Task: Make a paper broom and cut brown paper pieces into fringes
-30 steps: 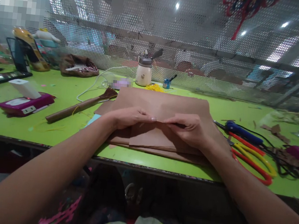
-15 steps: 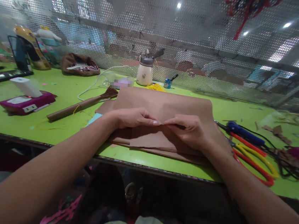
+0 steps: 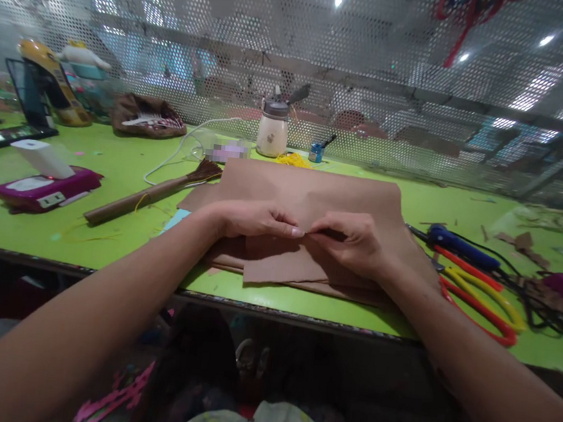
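A large brown sheet, paper-like or cloth-like [image 3: 314, 187], lies folded in layers at the table's front edge. Over its middle, my left hand [image 3: 260, 221] is closed, thumb and forefinger pinching at the sheet's fold. My right hand [image 3: 352, 238] is closed in a pinch too, its fingertips just beside the left thumb. The fingertips nearly meet, and a tiny bit of something shows between them, too small to name. A loose flap of the sheet [image 3: 275, 267] hangs below my hands towards the edge.
Scissors with red and yellow handles [image 3: 493, 300] and a blue-handled tool [image 3: 463, 247] lie at right. A brown broom-like bundle [image 3: 146, 200] and a purple power strip [image 3: 47, 186] are at left. Behind stand a cream bottle [image 3: 272, 133] and small blue jar [image 3: 316, 152].
Both hands stay pinched at the same spot on the brown sheet. My right fingers have shifted very slightly, and the view has tilted a little.
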`<act>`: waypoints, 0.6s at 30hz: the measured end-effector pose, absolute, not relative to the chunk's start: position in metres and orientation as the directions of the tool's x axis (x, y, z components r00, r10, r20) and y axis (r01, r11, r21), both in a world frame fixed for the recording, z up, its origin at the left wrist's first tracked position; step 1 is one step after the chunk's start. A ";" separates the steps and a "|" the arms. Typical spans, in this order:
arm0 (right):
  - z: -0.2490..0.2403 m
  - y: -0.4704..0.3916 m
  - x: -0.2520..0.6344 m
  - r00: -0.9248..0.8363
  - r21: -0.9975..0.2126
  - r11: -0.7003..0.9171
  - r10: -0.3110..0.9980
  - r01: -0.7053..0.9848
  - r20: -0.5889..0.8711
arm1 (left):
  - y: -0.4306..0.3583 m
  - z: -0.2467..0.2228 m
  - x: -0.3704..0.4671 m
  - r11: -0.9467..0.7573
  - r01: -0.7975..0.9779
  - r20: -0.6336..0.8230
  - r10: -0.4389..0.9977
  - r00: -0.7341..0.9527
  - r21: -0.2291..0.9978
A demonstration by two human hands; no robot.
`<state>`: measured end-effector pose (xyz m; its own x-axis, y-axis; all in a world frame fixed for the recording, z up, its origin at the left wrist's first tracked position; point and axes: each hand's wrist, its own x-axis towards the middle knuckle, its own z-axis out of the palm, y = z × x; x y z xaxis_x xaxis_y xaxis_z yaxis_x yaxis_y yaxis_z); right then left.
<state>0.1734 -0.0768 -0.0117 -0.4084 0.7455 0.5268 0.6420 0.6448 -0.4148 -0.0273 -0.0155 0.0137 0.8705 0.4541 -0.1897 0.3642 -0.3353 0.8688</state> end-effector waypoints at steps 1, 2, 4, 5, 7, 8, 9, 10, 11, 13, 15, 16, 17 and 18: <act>-0.012 -0.076 0.173 -0.403 -0.419 0.638 0.752 0.646 0.522 | -0.016 0.014 -0.027 -0.336 0.366 -0.189 0.457 0.869 0.868; -0.013 -0.076 0.172 -0.398 -0.424 0.633 0.756 0.647 0.520 | -0.016 0.013 -0.027 -0.336 0.370 -0.190 0.462 0.866 0.866; -0.013 -0.076 0.171 -0.386 -0.446 0.623 0.766 0.642 0.514 | -0.016 0.013 -0.028 -0.354 0.382 -0.190 0.472 0.861 0.853; -0.014 -0.076 0.171 -0.375 -0.467 0.616 0.773 0.634 0.511 | -0.016 0.013 -0.028 -0.374 0.384 -0.182 0.475 0.861 0.844; -0.013 -0.076 0.171 -0.340 -0.530 0.593 0.796 0.606 0.501 | -0.016 0.012 -0.027 -0.431 0.382 -0.151 0.480 0.864 0.817; -0.013 -0.075 0.171 -0.318 -0.569 0.575 0.811 0.588 0.491 | -0.017 0.012 -0.027 -0.462 0.381 -0.132 0.484 0.865 0.801; -0.012 -0.075 0.171 -0.295 -0.610 0.551 0.830 0.570 0.473 | -0.017 0.011 -0.026 -0.486 0.378 -0.115 0.487 0.866 0.788; -0.012 -0.074 0.172 -0.273 -0.651 0.519 0.852 0.554 0.447 | -0.018 0.011 -0.026 -0.505 0.377 -0.101 0.491 0.865 0.776; -0.011 -0.073 0.174 -0.252 -0.690 0.479 0.876 0.543 0.411 | -0.018 0.011 -0.026 -0.520 0.379 -0.092 0.495 0.864 0.766; -0.009 -0.072 0.179 -0.213 -0.758 0.389 0.921 0.524 0.326 | -0.018 0.011 -0.026 -0.539 0.381 -0.078 0.501 0.862 0.751; -0.008 -0.070 0.184 -0.182 -0.831 0.305 0.952 0.465 0.247 | -0.018 0.011 -0.027 -0.550 0.379 -0.065 0.504 0.861 0.744; -0.008 -0.069 0.187 -0.172 -0.874 0.264 0.962 0.409 0.210 | -0.018 0.011 -0.027 -0.555 0.378 -0.062 0.504 0.861 0.741; -0.008 -0.069 0.189 -0.170 -0.915 0.223 0.970 0.336 0.174 | -0.018 0.011 -0.028 -0.560 0.379 -0.062 0.502 0.863 0.737; -0.009 -0.068 0.190 -0.174 -0.950 0.179 0.975 0.257 0.136 | -0.018 0.010 -0.028 -0.565 0.379 -0.060 0.501 0.863 0.733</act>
<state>0.1896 -0.0680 -0.0092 -0.1742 0.9752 0.1364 0.2574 0.1788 -0.9496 -0.0282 -0.0179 0.0103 0.8632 0.5013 -0.0602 0.3791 -0.5647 0.7331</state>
